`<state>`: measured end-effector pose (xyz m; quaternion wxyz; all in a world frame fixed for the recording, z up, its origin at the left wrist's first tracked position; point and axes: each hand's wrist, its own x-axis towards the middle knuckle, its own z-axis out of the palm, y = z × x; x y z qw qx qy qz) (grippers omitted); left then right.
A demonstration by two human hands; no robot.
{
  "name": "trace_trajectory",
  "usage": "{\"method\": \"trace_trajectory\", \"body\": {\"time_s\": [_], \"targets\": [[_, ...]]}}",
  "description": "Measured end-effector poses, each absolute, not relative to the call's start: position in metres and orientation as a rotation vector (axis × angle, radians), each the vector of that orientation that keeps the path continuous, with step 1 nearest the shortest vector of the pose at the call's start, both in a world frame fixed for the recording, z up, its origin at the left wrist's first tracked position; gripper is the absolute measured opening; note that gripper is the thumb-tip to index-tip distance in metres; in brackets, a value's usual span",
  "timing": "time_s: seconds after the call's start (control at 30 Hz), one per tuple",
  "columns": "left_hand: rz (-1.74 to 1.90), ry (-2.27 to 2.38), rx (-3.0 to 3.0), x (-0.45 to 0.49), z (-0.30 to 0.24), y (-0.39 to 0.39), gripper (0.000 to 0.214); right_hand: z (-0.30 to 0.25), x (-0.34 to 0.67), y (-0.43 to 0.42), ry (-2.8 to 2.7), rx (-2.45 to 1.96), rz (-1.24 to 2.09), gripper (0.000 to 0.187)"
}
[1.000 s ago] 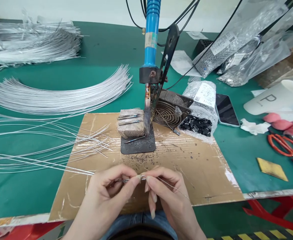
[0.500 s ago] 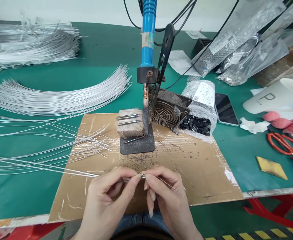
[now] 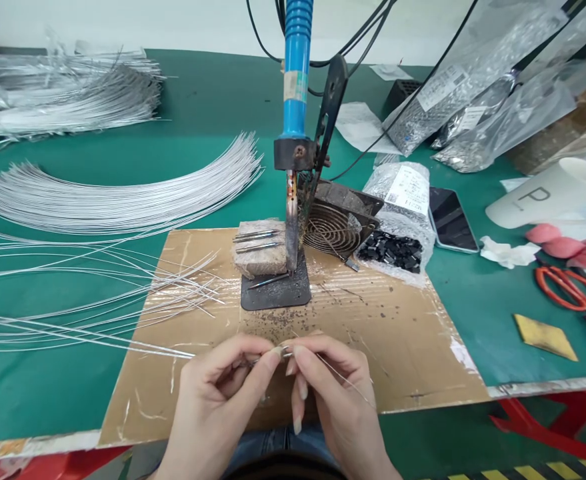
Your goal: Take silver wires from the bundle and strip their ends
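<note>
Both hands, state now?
Left hand: closed in a pinch, holding white wires.
Right hand: closed in a pinch, holding a thin wire.

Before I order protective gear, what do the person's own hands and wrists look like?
The left hand and right hand are bare: no gloves, rings or bracelets show. Some nails look fairly long. No sleeves cover the visible wrists.

Your left hand (image 3: 217, 393), right hand (image 3: 340, 387) pinch small metal piece (image 3: 287, 353) over cardboard (image 3: 423, 360), near edge. White wires (image 3: 163, 350) run from left hand across cardboard's left edge. Blue soldering iron (image 3: 297, 100) points down; red-handled scissors (image 3: 567, 297) toward table's (image 3: 505, 360) near edge.
</note>
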<state>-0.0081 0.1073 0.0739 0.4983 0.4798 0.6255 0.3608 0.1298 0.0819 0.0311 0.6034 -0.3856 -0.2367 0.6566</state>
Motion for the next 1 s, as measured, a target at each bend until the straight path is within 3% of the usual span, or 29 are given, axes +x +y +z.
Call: {"method": "trace_trajectory", "body": {"time_s": [0.63, 1.0], "targets": [[0.874, 1.466, 1.156, -0.0074, 0.076, 0.1091, 0.019, 0.0346, 0.1381, 0.0828, -0.611, -0.952, 1.518, 0.026], [0.945, 1.558, 1.211, -0.0042, 0.0754, 0.106, 0.013, 0.0292, 0.1307, 0.0824, -0.591, -0.932, 1.478, 0.007]]}}
